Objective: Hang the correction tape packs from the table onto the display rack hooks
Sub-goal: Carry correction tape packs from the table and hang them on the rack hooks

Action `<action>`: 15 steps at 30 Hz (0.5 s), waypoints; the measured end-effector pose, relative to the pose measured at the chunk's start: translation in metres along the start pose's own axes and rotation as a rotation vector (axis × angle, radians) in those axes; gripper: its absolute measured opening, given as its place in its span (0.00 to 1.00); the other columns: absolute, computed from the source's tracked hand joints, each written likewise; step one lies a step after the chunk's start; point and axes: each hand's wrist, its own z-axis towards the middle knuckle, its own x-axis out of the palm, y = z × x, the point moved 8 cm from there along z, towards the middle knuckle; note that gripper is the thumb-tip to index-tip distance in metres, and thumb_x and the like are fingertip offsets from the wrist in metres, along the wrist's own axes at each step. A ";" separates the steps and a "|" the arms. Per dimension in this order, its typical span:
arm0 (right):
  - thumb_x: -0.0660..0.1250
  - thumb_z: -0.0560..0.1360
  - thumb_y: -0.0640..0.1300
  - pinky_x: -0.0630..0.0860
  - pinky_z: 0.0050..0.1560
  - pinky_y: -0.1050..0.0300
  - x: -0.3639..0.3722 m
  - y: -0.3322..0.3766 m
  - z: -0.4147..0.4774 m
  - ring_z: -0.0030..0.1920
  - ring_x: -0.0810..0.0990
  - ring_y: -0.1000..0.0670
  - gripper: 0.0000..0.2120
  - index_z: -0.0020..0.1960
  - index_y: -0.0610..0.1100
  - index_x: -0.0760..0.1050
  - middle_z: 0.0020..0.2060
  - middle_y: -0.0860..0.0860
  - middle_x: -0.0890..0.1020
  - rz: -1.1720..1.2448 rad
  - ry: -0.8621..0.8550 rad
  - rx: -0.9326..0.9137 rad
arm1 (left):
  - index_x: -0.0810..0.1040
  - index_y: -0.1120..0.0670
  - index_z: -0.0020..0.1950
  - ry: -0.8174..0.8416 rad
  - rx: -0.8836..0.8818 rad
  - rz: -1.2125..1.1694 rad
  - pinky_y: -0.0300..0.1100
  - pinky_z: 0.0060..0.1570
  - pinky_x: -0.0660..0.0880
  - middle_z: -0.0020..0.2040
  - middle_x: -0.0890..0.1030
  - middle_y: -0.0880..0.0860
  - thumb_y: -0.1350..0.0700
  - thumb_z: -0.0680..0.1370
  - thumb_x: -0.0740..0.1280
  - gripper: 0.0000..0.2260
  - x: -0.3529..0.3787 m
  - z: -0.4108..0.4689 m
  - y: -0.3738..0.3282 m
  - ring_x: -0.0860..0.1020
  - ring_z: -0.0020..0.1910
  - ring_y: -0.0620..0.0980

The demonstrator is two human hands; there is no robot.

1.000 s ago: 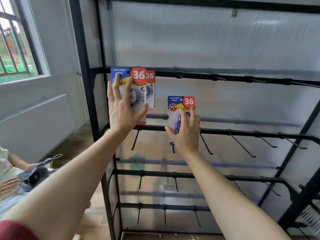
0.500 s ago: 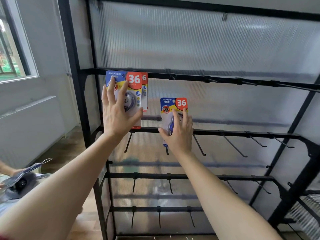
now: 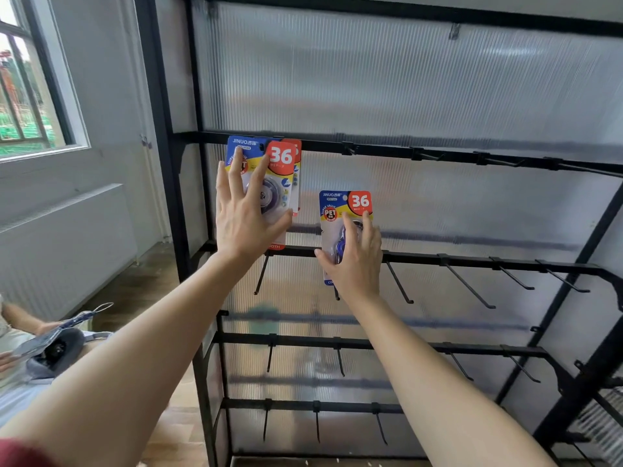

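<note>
At least two packs (image 3: 280,157) hang at the left end of the rack's (image 3: 404,152) top rail; left hand (image 3: 246,217) lies flat on the front one, fingers spread. Lower down, right hand (image 3: 354,261) grips another pack (image 3: 344,206) by the second rail, not hooked yet. Most hooks (image 3: 468,285) bare, early stage.

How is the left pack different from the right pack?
The left pack sits higher, at the top bar, with another pack behind; the right pack is lower, alone. The left hand lies flat on its pack; the right hand grips its. Both show a red 36.
</note>
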 end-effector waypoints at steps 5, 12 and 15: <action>0.70 0.72 0.58 0.61 0.68 0.33 0.000 0.002 0.006 0.74 0.57 0.32 0.38 0.75 0.44 0.62 0.75 0.39 0.59 0.015 -0.004 0.012 | 0.51 0.46 0.78 0.079 -0.051 0.053 0.60 0.73 0.52 0.79 0.45 0.54 0.46 0.74 0.71 0.40 0.022 0.014 0.008 0.42 0.77 0.59; 0.64 0.71 0.63 0.68 0.62 0.29 0.002 -0.001 0.007 0.72 0.62 0.33 0.37 0.73 0.43 0.65 0.73 0.38 0.64 0.015 -0.066 0.057 | 0.47 0.45 0.79 0.157 -0.087 0.114 0.59 0.73 0.54 0.78 0.43 0.56 0.45 0.75 0.69 0.40 0.056 0.047 0.022 0.46 0.76 0.62; 0.62 0.71 0.65 0.70 0.62 0.30 0.005 -0.005 0.011 0.72 0.62 0.34 0.38 0.74 0.45 0.62 0.73 0.40 0.63 0.008 -0.071 0.062 | 0.45 0.44 0.78 0.200 -0.097 0.103 0.61 0.72 0.55 0.78 0.45 0.56 0.44 0.75 0.68 0.40 0.074 0.061 0.030 0.47 0.76 0.62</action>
